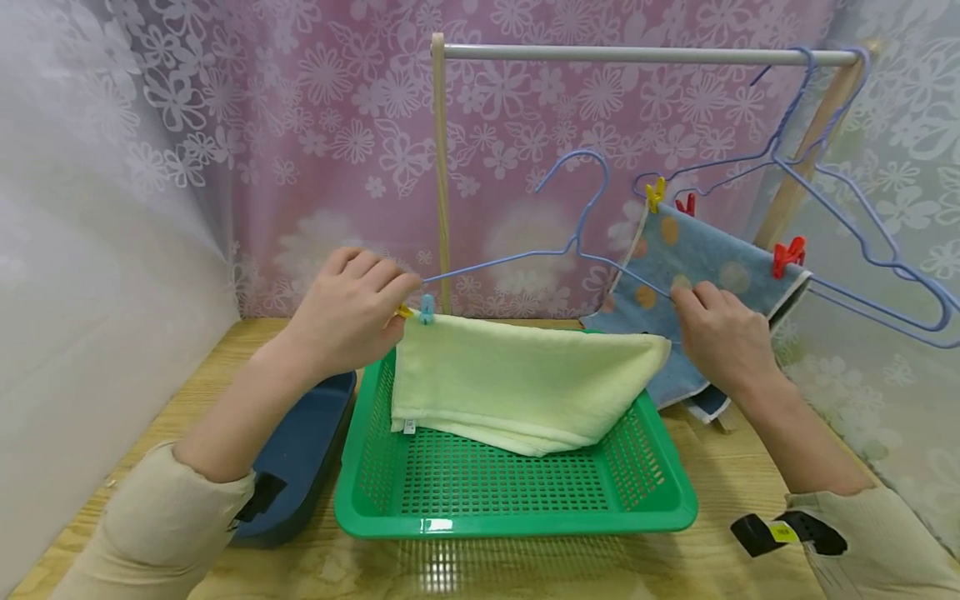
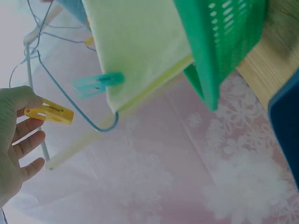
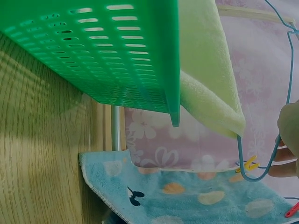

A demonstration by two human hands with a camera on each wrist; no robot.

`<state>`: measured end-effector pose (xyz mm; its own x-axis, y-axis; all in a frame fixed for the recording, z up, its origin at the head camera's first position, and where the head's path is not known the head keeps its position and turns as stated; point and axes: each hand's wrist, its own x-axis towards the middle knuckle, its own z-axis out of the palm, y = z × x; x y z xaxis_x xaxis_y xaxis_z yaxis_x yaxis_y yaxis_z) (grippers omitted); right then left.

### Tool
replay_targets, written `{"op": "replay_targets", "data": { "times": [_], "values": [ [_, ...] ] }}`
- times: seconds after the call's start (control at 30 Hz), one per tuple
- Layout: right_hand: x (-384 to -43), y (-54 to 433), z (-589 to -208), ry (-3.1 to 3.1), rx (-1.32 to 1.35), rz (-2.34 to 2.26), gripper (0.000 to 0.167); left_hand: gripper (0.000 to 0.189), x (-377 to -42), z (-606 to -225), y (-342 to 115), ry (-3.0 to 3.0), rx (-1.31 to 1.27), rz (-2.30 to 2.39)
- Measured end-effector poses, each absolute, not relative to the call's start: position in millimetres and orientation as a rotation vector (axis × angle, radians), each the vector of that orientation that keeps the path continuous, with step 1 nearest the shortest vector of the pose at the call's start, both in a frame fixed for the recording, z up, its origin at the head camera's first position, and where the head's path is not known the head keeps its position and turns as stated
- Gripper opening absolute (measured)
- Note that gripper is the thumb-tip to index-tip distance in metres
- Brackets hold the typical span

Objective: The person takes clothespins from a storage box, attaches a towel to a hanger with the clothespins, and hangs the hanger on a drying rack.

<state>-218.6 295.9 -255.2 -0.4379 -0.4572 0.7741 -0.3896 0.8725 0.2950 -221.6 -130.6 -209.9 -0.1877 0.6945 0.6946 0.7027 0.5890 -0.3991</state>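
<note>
A pale yellow towel point(image 1: 517, 379) hangs over the lower bar of a blue wire hanger point(image 1: 576, 243), its lower part inside a green basket point(image 1: 517, 525). A teal clothespin point(image 2: 99, 85) clips the towel near the hanger's left end. Beside it my left hand point(image 1: 352, 304) pinches a yellow clothespin point(image 2: 50, 112) between thumb and finger. In the left wrist view that clothespin stands apart from the towel. My right hand point(image 1: 723, 337) grips the sloping right arm of the hanger, above the towel's folded right corner. Its fingertips are partly hidden in the head view.
Behind the right hand, a blue patterned towel point(image 1: 697, 258) hangs from hangers, held by yellow and red clothespins. The hangers hook on a metal rail point(image 1: 600, 55) with wooden posts. A dark blue tub point(image 1: 300, 450) stands left of the basket on the wooden table point(image 1: 720, 475).
</note>
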Motion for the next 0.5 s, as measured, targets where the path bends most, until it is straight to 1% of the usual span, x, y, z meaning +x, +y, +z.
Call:
{"op": "replay_targets", "data": {
  "times": [0.17, 0.5],
  "values": [
    [-218.4, 295.4, -254.8, -2.081, 0.611, -0.083, 0.016, 0.022, -217.5, -204.4, -112.9, -1.936, -1.156, -0.031],
    [-218.2, 295.6, -254.3, -2.066, 0.613, -0.091, 0.017, 0.019, -212.5, -193.3, -83.9, -2.026, -1.205, -0.019]
  ]
}}
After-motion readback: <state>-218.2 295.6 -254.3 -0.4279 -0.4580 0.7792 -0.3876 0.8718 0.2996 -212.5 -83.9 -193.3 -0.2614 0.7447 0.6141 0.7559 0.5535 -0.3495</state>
